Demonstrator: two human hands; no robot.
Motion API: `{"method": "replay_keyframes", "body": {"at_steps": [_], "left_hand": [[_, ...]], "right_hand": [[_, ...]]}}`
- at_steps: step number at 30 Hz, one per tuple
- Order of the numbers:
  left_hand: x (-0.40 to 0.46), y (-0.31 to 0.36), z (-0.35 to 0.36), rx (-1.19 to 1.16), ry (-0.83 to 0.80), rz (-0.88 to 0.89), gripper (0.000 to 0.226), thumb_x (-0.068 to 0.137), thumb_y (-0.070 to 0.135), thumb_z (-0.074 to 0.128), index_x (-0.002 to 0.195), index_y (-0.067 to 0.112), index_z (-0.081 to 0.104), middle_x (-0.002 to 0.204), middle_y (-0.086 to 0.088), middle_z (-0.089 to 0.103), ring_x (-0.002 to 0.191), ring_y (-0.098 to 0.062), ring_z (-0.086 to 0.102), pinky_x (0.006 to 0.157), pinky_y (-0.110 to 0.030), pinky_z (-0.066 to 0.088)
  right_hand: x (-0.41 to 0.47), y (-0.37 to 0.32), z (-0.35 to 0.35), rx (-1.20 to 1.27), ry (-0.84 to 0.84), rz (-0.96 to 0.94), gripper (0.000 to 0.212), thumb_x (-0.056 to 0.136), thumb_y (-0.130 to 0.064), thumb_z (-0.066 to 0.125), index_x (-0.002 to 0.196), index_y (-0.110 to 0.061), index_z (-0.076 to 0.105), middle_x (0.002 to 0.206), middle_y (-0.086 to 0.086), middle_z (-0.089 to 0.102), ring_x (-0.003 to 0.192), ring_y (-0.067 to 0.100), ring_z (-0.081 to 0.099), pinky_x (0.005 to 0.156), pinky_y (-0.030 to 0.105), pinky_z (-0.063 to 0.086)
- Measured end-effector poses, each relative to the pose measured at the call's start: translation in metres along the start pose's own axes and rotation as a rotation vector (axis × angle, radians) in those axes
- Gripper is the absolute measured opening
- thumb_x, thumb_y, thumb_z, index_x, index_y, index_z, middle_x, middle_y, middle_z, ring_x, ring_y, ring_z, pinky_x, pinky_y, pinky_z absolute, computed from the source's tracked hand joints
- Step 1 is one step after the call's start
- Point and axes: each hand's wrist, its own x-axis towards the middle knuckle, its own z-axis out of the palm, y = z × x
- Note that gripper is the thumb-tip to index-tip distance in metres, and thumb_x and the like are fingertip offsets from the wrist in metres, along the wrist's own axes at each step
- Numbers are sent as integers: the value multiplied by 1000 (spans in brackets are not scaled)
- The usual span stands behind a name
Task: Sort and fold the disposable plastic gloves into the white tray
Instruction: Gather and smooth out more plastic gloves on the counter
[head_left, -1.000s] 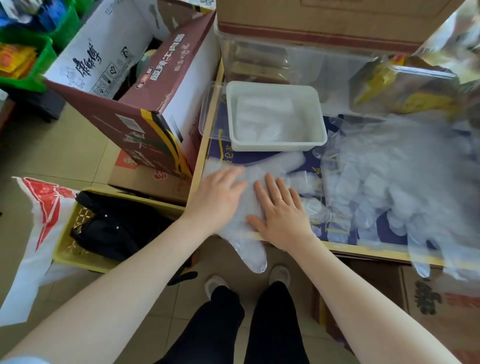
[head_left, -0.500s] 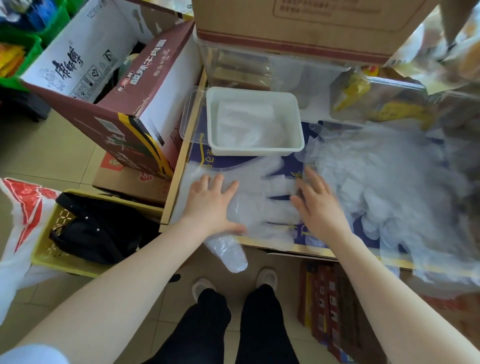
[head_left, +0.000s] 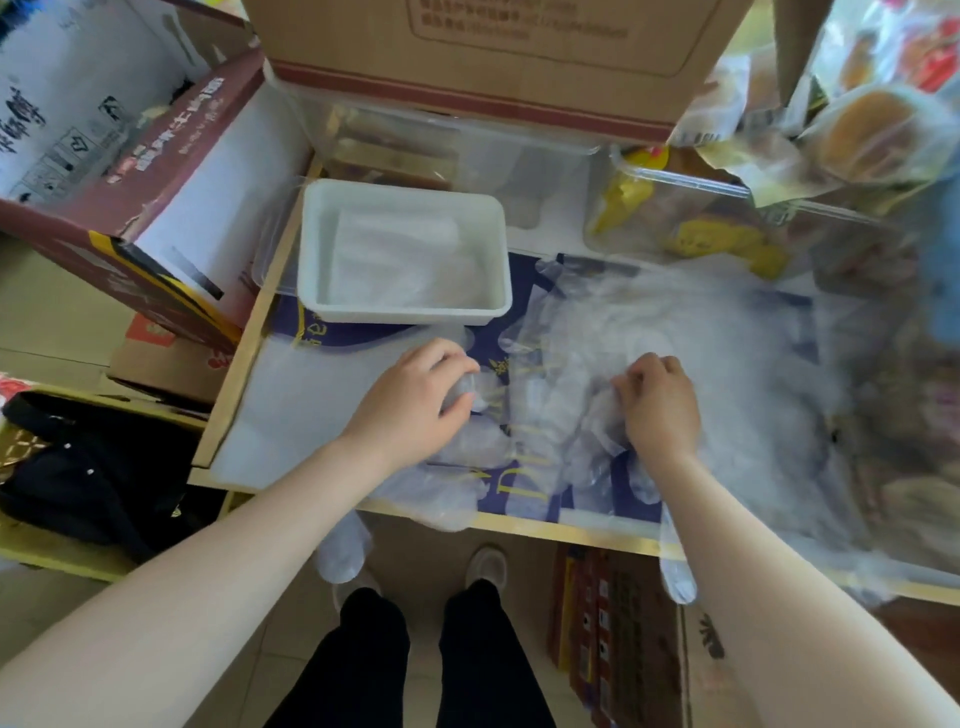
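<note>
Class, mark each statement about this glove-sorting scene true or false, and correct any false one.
1. The white tray already holds folded gloves. True.
2. The left hand lies flat and open. False: its fingers curl round a plastic glove.
3. The right hand grips plastic in the glove pile. True.
4. The tray sits right of the pile. False: it sits left of it.
5. A glove hangs over the table's front edge. True.

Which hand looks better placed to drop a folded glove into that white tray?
Probably the left hand: it grips a glove just below the white tray. The right hand is farther off, in the glove pile.
</note>
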Motion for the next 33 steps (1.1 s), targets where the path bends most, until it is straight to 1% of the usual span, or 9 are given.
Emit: {"method": "replay_keyframes", "body": {"at_steps": [6, 10, 12, 16, 19, 24, 28, 30, 33], "left_hand": [[51, 63, 18, -627, -99, -369, 23, 94, 27, 52, 112, 15, 58, 114, -1, 59, 102, -9, 55, 87, -15, 40], [78, 93, 23, -1127, -188, -557, 31, 86, 43, 56, 109, 22, 54, 112, 2, 57, 110, -14, 56, 95, -30, 47], [85, 96, 27, -1138, -205, -585, 57, 75, 46, 69, 119, 13, 55, 109, 0, 59, 102, -14, 58, 84, -28, 51], [86, 94, 34, -1102, -92, -626, 14, 90, 14, 60, 103, 12, 59, 100, -6, 66, 87, -17, 66, 79, -28, 52], [83, 86, 32, -1040, 37, -593, 17, 91, 1, 53, 86, 15, 60, 75, 3, 69, 66, -8, 67, 65, -21, 51], [72, 70, 10, -1162, 126, -537, 21, 92, -3, 48, 85, 15, 56, 61, 8, 65, 58, -7, 65, 59, -18, 52], [56, 59, -12, -1244, 35, -448, 22, 93, 0, 47, 81, 16, 56, 60, 5, 64, 61, -8, 66, 58, -16, 48], [48, 55, -24, -1311, -13, -404, 23, 88, 7, 53, 72, 21, 62, 62, 3, 64, 63, -8, 65, 63, -17, 50], [33, 53, -35, -1330, 8, -413, 17, 85, 13, 58, 72, 22, 63, 63, 2, 64, 62, -8, 64, 62, -17, 50]], "right_hand": [[-8, -1, -27, 253, 244, -289, 18, 91, -17, 57, 84, -6, 70, 86, 11, 58, 72, 31, 57, 58, 34, 43], [-25, -12, -44, 187, 347, -631, 19, 87, -16, 59, 74, -6, 68, 72, 9, 54, 59, 26, 50, 49, 30, 40], [-31, -14, -43, 83, 362, -773, 9, 81, -11, 66, 74, -7, 66, 71, 9, 55, 59, 24, 46, 51, 31, 37], [-38, -10, -29, -21, 317, -977, 20, 87, -10, 52, 77, -13, 68, 72, 5, 58, 60, 21, 48, 52, 31, 38], [-44, -5, -21, 3, 111, -1077, 33, 95, -23, 41, 80, -16, 70, 78, 3, 60, 65, 23, 55, 55, 32, 45], [-20, -6, -34, 497, -52, -532, 42, 92, -43, 49, 121, -15, 57, 128, -1, 46, 120, 12, 41, 98, 17, 32], [19, -21, -46, 1008, -442, 16, 69, 89, -34, 60, 146, -20, 24, 149, -5, 31, 135, 5, 31, 99, 15, 31], [31, -34, -44, 1116, -619, 44, 63, 84, -40, 64, 138, -16, 42, 132, -2, 54, 119, 8, 51, 92, 19, 42], [32, -59, -38, 1126, -686, -71, 9, 90, -18, 59, 87, -14, 66, 77, -8, 67, 75, 6, 59, 78, 21, 43]]}}
